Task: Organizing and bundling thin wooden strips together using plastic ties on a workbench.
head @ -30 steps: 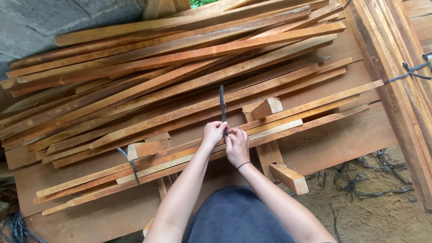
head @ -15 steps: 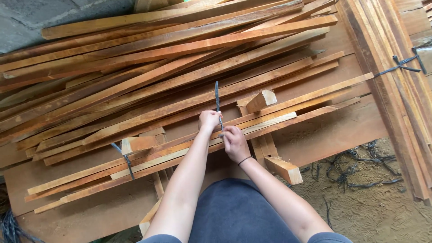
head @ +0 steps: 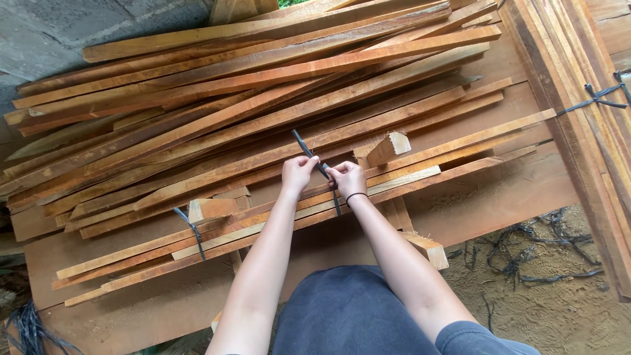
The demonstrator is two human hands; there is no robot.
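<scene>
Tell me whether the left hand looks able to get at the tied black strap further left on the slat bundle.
Probably yes: nothing lies between the left hand and that black strap, though it now grips the dark tie.

This looks like an outdoor timber yard or rough carpentry work area. A big loose heap of long reddish-brown sawn wooden slats [head: 263, 98] lies across broad flat wooden boards [head: 499, 190] that serve as a bench. Short pale offcut blocks of wood [head: 389, 148] sit among them. A tied bundle of planks [head: 578, 79] lies at the right, bound with a black strap [head: 595, 98]. Below is bare sandy ground [head: 545, 302] strewn with black strap scraps [head: 526, 253], and a grey concrete block wall [head: 79, 26] stands at upper left.
</scene>
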